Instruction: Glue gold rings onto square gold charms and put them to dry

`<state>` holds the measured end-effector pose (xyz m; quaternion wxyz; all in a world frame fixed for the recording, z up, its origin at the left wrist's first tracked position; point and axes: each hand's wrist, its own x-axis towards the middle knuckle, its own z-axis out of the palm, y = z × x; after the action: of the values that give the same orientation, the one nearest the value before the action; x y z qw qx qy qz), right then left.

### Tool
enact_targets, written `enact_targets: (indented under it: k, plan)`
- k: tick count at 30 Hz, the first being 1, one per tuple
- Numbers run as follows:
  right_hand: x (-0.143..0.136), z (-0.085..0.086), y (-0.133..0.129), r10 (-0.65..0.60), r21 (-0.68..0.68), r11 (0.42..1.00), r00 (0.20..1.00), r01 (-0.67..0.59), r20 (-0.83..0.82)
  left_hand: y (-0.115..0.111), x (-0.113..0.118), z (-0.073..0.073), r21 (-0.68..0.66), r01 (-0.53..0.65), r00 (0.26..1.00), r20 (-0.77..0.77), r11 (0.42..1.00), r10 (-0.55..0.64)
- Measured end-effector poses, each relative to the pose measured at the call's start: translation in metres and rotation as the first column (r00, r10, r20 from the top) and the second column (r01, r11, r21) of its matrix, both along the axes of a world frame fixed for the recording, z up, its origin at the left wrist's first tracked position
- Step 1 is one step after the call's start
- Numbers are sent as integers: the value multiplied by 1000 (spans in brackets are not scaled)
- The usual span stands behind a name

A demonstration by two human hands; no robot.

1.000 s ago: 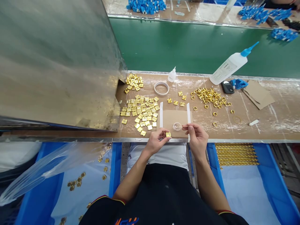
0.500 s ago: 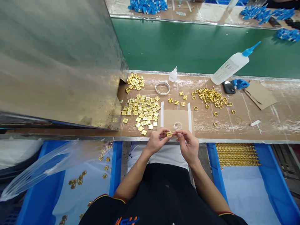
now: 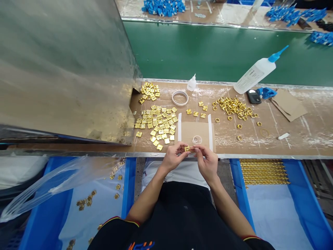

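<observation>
My left grip [image 3: 173,157] is pinched nearly closed, thumb and fingers on a small gold square piece [image 3: 186,149] that I hold at the near edge of the tabletop [image 3: 260,150]. My right grip [image 3: 208,162] is also drawn in, thumb against fingers, around a thin stick [image 3: 192,150] whose far end is at the right side of the gold piece; whether the tip touches it I cannot tell. Just beyond my fingers a small clear cup [image 3: 197,140] sits on a cardboard sheet [image 3: 195,128], which has a strip of white tape [image 3: 179,127] along its left side and another along its right. To the left of the sheet lies a spread of gold square pieces [image 3: 161,122], and to the right, farther back, a heap of gold rings [image 3: 234,107] with a few loose ones around it. Beyond the sheet a tape roll [image 3: 180,104] lies flat, with a small white bottle [image 3: 191,84] upright behind it and a large blue-tipped bottle [image 3: 251,77] farther right.
</observation>
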<state>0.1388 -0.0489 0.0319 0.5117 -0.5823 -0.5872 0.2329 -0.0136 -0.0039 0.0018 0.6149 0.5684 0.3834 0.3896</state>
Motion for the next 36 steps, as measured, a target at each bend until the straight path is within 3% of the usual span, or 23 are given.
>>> enact_targets:
  k: [5,14,36]
  plan:
    - [1,-1,1,-2,19,1000,999,1,50,0,0,-1,-7,5,1000,0,1000,-5]
    - [1,-2,0,-7,-50,999,1000,6,-17,0,1,-1,-6,-2,1000,29,1000,2]
    - [2,1,2,22,-42,999,1000,-22,-5,0,0,-1,4,-8,1000,1,1000,8]
